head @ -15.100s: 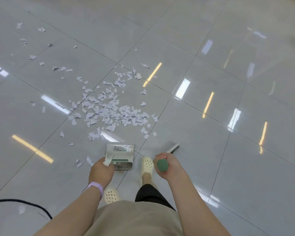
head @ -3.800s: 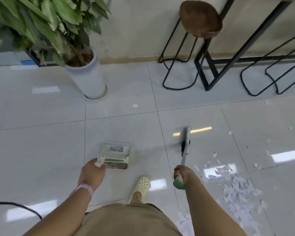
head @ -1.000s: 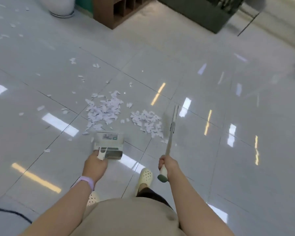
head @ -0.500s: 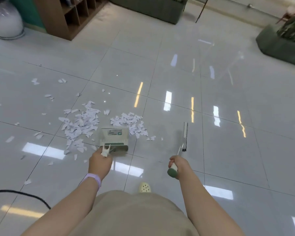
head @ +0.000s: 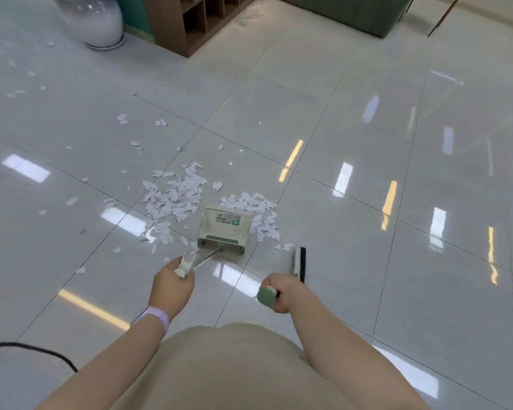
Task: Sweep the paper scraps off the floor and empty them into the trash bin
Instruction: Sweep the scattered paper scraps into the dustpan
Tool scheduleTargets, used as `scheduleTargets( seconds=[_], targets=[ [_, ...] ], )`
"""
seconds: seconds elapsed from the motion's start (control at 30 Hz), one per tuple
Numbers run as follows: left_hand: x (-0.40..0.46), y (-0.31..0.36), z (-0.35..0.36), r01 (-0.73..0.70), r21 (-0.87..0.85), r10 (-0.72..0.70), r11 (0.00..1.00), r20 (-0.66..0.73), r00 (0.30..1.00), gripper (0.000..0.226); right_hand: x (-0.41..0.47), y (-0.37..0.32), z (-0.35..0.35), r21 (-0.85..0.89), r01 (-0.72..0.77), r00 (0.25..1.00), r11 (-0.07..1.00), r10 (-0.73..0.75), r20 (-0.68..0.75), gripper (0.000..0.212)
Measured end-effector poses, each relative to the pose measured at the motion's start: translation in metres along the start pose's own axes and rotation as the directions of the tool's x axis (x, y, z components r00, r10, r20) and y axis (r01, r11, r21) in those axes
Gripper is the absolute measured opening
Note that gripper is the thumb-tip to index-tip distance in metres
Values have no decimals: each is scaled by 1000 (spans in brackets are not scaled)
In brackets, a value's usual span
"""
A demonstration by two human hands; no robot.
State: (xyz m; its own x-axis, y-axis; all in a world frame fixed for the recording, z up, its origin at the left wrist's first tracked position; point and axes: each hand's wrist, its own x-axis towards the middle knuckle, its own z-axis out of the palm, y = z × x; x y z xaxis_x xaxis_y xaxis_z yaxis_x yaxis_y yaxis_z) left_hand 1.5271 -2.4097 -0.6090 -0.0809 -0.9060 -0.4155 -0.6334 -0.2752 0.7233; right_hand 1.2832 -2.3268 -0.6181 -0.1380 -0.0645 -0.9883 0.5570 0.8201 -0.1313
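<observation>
White paper scraps [head: 175, 199] lie in a heap on the glossy tiled floor, with a smaller heap [head: 262, 214] to its right. A cream and green dustpan [head: 224, 230] stands on the floor between the two heaps, its mouth facing away from me. My left hand [head: 172, 282] grips the dustpan's long handle at its top. My right hand [head: 280, 292] grips the green end of the broom handle. The broom head [head: 299, 260] sits on the floor just right of the dustpan, close to the smaller heap. No trash bin is in view.
Loose scraps [head: 122, 118] are scattered further off to the left. A white vase [head: 97, 23] and a wooden shelf unit [head: 196, 19] stand at the far left, a dark green sofa [head: 350, 10] at the back. A black cable [head: 36, 352] crosses the floor at lower left.
The dustpan has come down closer between the two heaps. The broom head has swung nearer, now beside the dustpan's right side. My view has turned slightly left.
</observation>
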Motion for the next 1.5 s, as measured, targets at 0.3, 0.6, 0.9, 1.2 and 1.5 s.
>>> scheduleTargets(
  seconds=[0.3,0.6,0.9,1.2,1.5],
  targets=[
    [-21,-37,-57,197,43,-185,980,-191,964,8,12,-62,78,-10,7,956,1000,-4,294,20],
    [40,-41,-102,216,55,-199,975,-225,954,13,2,-96,150,-68,105,959,992,-83,270,18],
    [154,-15,-152,92,-53,-97,994,-105,990,23,-5,-115,157,-111,257,952,960,-272,-143,14],
    [200,18,-150,-20,6,20,1000,51,999,19,-15,-128,108,-113,170,938,979,-195,-285,2],
    [228,35,-115,69,75,-71,995,27,997,12,22,-202,124,-326,19,994,945,-54,-100,12]
  ],
)
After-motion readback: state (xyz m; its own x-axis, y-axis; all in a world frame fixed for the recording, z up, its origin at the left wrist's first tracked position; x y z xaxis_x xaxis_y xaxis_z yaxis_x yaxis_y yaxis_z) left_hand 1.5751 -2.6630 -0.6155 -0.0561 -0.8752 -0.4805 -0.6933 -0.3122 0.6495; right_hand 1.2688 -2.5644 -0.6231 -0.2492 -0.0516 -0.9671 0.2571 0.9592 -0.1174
